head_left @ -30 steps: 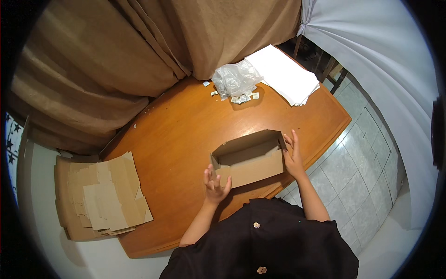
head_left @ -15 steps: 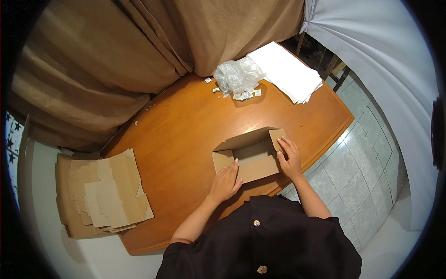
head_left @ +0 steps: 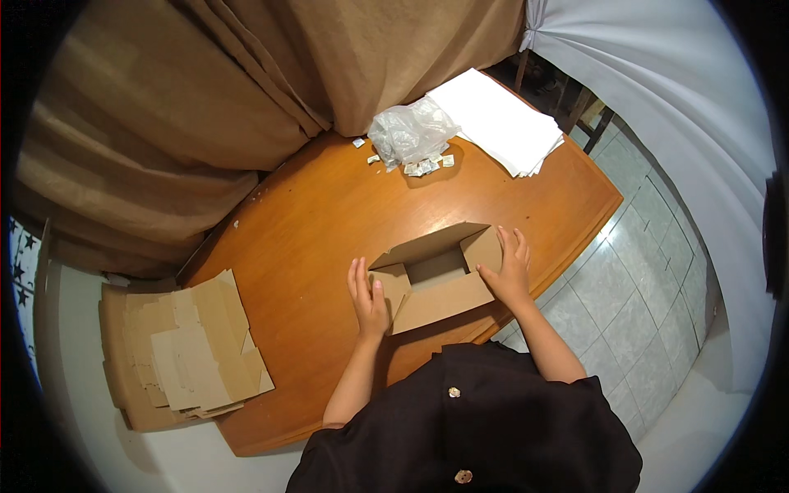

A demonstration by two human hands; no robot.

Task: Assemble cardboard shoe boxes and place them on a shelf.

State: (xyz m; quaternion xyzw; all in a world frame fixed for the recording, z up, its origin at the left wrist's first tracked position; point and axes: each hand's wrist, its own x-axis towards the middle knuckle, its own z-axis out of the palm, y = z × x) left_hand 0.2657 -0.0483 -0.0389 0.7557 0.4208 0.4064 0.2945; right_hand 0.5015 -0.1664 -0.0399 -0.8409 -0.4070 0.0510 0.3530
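A small brown cardboard box (head_left: pixel 444 306) sits on the wooden table close to my body. Its top is open and I see down into its inside. The back panel stands up, while the end flaps lean inward. At the box's left end is my left hand (head_left: pixel 367 300), fingers stretched upward and palm facing the cardboard. My right hand (head_left: pixel 509 271) is at the right end, fingers spread along the outer side and thumb near the front panel's corner. Neither hand is closed around the box.
Flattened cardboard pieces (head_left: pixel 193 345) lie stacked at the table's left end. Toward the back are a crumpled clear plastic bag (head_left: pixel 407 135), several small packets (head_left: pixel 427 167) and a stack of white paper (head_left: pixel 501 123). The table's edge (head_left: pixel 575 246) runs close by on the right.
My left hand has moved left, off the front panel to the box's left end. My right thumb has come to the front corner. The front panel now stands more upright.
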